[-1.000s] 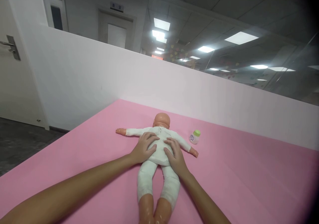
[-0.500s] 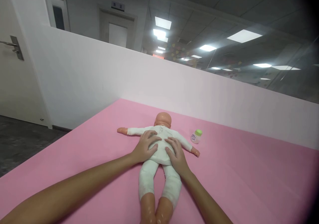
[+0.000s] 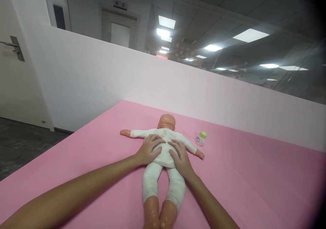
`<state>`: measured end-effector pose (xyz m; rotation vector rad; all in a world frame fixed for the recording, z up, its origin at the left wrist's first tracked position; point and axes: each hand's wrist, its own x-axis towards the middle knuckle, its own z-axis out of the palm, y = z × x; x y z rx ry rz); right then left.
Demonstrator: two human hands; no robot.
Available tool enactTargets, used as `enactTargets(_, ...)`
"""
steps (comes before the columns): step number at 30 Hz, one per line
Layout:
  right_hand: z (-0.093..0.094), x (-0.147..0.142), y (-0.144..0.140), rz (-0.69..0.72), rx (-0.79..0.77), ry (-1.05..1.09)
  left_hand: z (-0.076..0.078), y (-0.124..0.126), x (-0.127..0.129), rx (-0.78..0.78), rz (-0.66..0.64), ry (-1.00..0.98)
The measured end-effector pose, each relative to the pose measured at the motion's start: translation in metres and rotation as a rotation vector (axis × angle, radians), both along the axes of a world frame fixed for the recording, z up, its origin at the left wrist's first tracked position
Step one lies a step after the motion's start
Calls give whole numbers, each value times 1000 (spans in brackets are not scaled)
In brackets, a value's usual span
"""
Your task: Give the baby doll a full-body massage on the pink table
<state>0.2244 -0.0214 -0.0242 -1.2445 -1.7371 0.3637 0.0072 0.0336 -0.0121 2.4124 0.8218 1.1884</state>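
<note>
A baby doll (image 3: 164,159) in a white cloth body lies on the pink surface (image 3: 102,195), apparently face down, with its head pointing away from me and its arms spread out. My left hand (image 3: 149,149) rests flat on the left side of its back, fingers extended. On the opposite side lies my right hand (image 3: 181,157), its fingers also stretched over the cloth. Both thumbs point inward, apart from each other. To the right of the doll's shoulder stands a small clear bottle (image 3: 200,139) with a green cap.
Behind the pink surface runs a low white wall (image 3: 158,79). A door (image 3: 17,73) with a metal handle is at the far left, above a dark floor (image 3: 17,144). Lit ceiling panels show beyond the wall.
Hardly anything differs. The view has shifted very slightly; both hands keep the same place on the doll's back.
</note>
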Motion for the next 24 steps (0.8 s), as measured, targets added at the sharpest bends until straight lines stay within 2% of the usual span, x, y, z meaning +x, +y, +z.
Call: enactTargets(24, 0, -1, 0, 10, 23, 3, -3, 3, 0, 25, -27, -9)
